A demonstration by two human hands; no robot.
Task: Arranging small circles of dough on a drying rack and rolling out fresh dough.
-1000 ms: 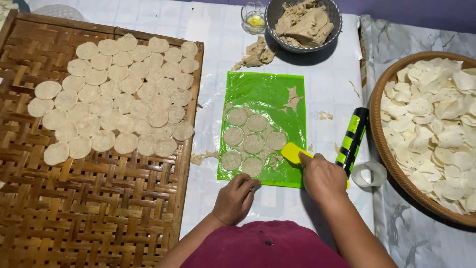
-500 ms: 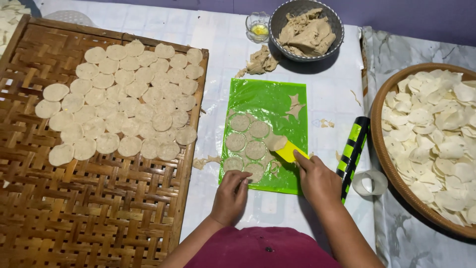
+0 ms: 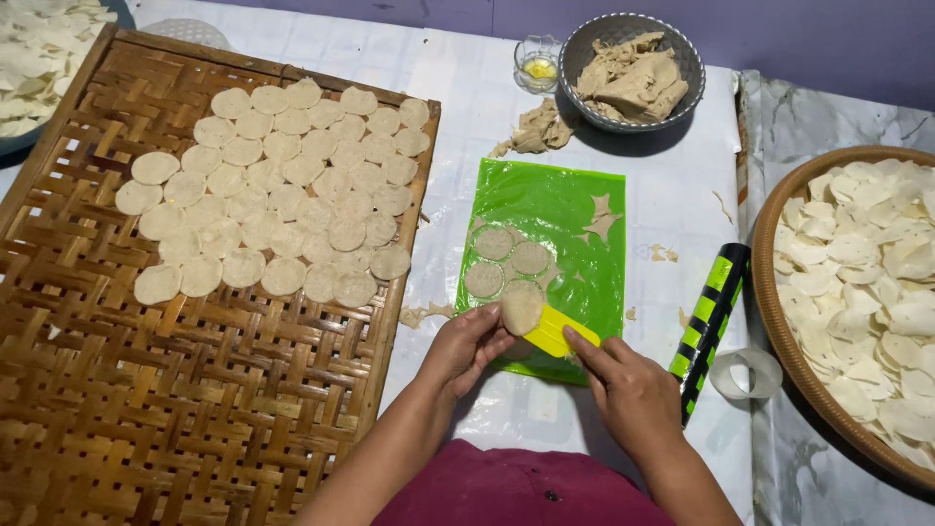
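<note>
Yellow plastic scraper [image 3: 555, 331], pinched in the right hand [image 3: 633, 390], slid under a dough round [image 3: 521, 306] at the green sheet's [image 3: 575, 209] six o'clock edge; left hand [image 3: 467, 343] fingers curled loosely, gripping it. Lifting slowly and flat probably prevented tearing.

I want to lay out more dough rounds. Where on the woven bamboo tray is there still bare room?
The woven bamboo tray is bare along its near half, below the rows of dough rounds, and down its left edge. The upper right is packed. The green mat is free in its far part; its near end is crowded by the left hand, right hand and yellow scraper.
</note>
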